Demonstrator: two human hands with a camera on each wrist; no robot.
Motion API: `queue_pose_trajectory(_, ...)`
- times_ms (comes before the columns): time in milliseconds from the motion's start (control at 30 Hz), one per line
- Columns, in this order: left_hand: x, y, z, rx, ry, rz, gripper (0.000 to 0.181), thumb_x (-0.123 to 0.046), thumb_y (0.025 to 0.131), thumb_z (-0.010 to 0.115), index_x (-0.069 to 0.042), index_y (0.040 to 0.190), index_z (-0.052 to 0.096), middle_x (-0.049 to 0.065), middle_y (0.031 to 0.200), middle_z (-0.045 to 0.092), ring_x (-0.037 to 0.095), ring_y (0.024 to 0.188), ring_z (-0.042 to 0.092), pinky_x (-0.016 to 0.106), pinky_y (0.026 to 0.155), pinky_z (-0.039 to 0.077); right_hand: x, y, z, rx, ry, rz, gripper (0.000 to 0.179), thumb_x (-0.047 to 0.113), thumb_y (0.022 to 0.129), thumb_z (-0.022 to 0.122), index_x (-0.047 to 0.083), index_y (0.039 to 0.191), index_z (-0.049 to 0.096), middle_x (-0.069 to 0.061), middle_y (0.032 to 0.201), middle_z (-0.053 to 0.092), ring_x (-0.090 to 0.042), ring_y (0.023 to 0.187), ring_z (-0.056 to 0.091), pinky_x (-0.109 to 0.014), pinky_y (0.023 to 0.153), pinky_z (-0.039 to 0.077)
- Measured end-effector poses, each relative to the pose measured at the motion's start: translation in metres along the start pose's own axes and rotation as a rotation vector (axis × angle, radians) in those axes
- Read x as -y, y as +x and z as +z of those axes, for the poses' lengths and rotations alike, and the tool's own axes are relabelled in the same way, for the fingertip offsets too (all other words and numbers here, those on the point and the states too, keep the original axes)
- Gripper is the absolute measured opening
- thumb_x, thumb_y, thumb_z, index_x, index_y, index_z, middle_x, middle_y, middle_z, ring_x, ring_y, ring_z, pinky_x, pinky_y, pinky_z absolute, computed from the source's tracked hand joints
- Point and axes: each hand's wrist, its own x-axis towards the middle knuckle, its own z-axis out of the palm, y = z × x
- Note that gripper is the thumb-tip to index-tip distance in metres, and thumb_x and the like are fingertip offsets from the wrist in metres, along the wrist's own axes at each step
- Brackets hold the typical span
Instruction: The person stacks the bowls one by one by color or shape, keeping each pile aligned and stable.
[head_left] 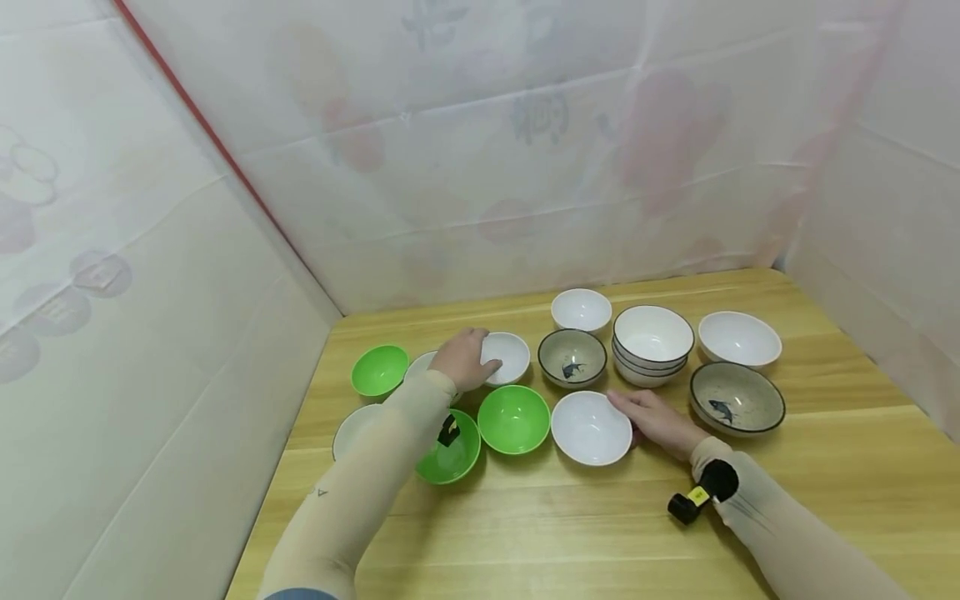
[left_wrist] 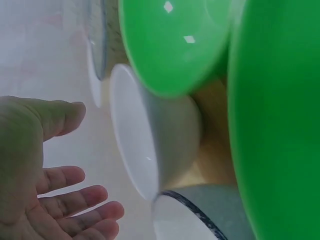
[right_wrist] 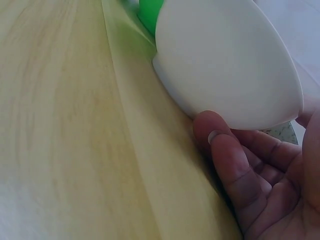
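At the right side of a white bowl (head_left: 592, 427) in the front row, my right hand (head_left: 660, 423) pinches the rim, thumb over the edge and fingers curled beneath. From the right wrist, the white bowl's outer wall (right_wrist: 225, 65) shows close above the curled fingers (right_wrist: 235, 170). My left hand (head_left: 463, 360) hovers by another white bowl (head_left: 507, 358) in the row behind, holding nothing. Thumb and fingers are spread apart in the left wrist view, with that white bowl (left_wrist: 132, 135) beyond them. A green bowl (head_left: 514, 420) sits between the two hands.
Behind are a grey fish-patterned bowl (head_left: 572, 358), a small white bowl (head_left: 581, 310) and a stack of dark-rimmed white bowls (head_left: 652, 335). A white bowl (head_left: 739, 339) and another fish bowl (head_left: 738, 398) stand right. Green bowls (head_left: 380, 371) and a dark-rimmed bowl (head_left: 352, 432) lie left, partly behind the sleeve.
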Motion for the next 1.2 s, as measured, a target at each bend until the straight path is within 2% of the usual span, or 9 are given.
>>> queue_pose_trajectory(267,0.007,0.019,0.010,0.146,0.091,-0.033,0.086,-0.059,0.086,0.061,-0.006,0.148,0.033,0.016,0.140,0.046,0.030,0.124,0.048,0.043,0.101,0.043,0.001,0.001,0.000,-0.002,0.002,0.012,0.062,0.050,0.101,0.038,-0.005,0.121,0.058,-0.012,0.088,0.064,-0.021,0.070,0.060,-0.032,0.058,0.053)
queue_pose_trajectory(400,0.010,0.026,0.015,0.191,0.111,-0.049,0.098,-0.068,0.079,0.062,-0.009,0.149,0.029,0.017,0.138,0.046,0.029,0.121,0.050,0.042,0.098,0.045,0.001,0.001,0.001,0.000,0.005,0.015,0.062,0.050,0.101,0.038,-0.005,0.122,0.058,-0.012,0.089,0.064,-0.021,0.071,0.061,-0.032,0.059,0.054)
queue_pose_trajectory(533,0.012,0.030,0.019,0.192,0.111,-0.043,0.104,-0.074,0.073,0.063,-0.009,0.148,0.031,0.016,0.137,0.046,0.029,0.118,0.051,0.043,0.095,0.047,0.000,0.001,0.002,0.002,0.001,0.014,0.062,0.050,0.101,0.037,-0.005,0.122,0.058,-0.011,0.089,0.064,-0.021,0.072,0.061,-0.032,0.059,0.054)
queue_pose_trajectory(667,0.013,0.032,0.022,0.189,0.098,-0.031,0.108,-0.077,0.068,0.064,-0.012,0.149,0.032,0.014,0.143,0.040,0.029,0.122,0.048,0.044,0.095,0.047,0.001,0.000,0.002,0.000,-0.007,0.013,0.061,0.050,0.101,0.036,-0.004,0.120,0.059,-0.011,0.087,0.063,-0.019,0.070,0.059,-0.030,0.058,0.053)
queue_pose_trajectory(767,0.011,0.033,0.022,0.191,0.098,-0.019,0.109,-0.077,0.068,0.065,-0.014,0.150,0.030,0.013,0.146,0.037,0.030,0.126,0.045,0.045,0.096,0.046,0.002,-0.001,0.002,-0.007,-0.009,0.013,0.061,0.050,0.101,0.036,-0.004,0.119,0.059,-0.010,0.086,0.062,-0.019,0.068,0.059,-0.030,0.058,0.052)
queue_pose_trajectory(1200,0.005,0.043,0.032,0.182,0.119,0.000,0.107,-0.077,0.070,0.063,-0.014,0.150,0.029,0.014,0.140,0.045,0.028,0.122,0.048,0.043,0.095,0.047,0.004,-0.003,0.003,-0.005,-0.012,0.013,0.059,0.049,0.102,0.036,-0.003,0.120,0.059,-0.010,0.087,0.062,-0.018,0.070,0.058,-0.029,0.058,0.052)
